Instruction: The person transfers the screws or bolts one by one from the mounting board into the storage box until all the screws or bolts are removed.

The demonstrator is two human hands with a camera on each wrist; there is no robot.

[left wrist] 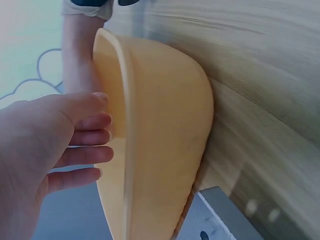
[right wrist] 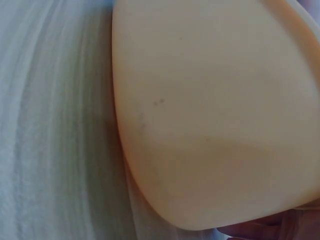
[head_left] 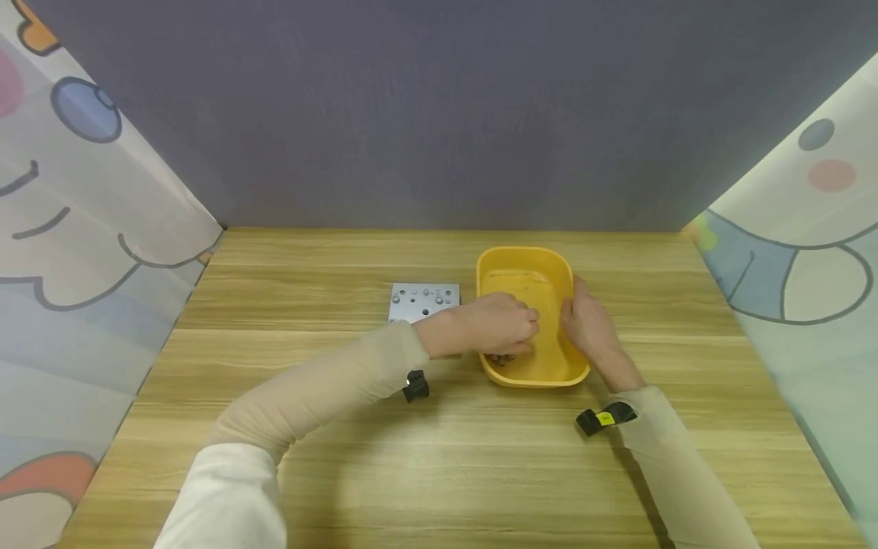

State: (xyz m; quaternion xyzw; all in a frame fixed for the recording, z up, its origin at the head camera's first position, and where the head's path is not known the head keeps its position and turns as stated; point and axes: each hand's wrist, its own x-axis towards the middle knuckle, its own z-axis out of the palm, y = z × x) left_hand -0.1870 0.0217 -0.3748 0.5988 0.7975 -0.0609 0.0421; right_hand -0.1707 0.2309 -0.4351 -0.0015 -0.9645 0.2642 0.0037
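Note:
A yellow plastic basin (head_left: 549, 335) stands on the wooden table. My right hand (head_left: 591, 320) holds its right wall, thumb at the rim and fingers on the outside. In the right wrist view the basin's outer wall (right wrist: 215, 110) fills most of the picture, and only a bit of that hand shows low at the right. My left hand (head_left: 501, 324) reaches over the left rim, its fingers loosely bent above the inside; in the left wrist view nothing shows between the fingers (left wrist: 82, 157). Small metal pieces (head_left: 503, 358) lie in the basin's near left corner, partly hidden by this hand.
Left of the basin lies a grey metal plate (head_left: 411, 303) with holes and screws, partly covered by my left forearm. A dark grey panel (head_left: 439, 114) rises behind the wooden table (head_left: 439, 473). Printed cartoon curtains (head_left: 89, 198) hang at both sides.

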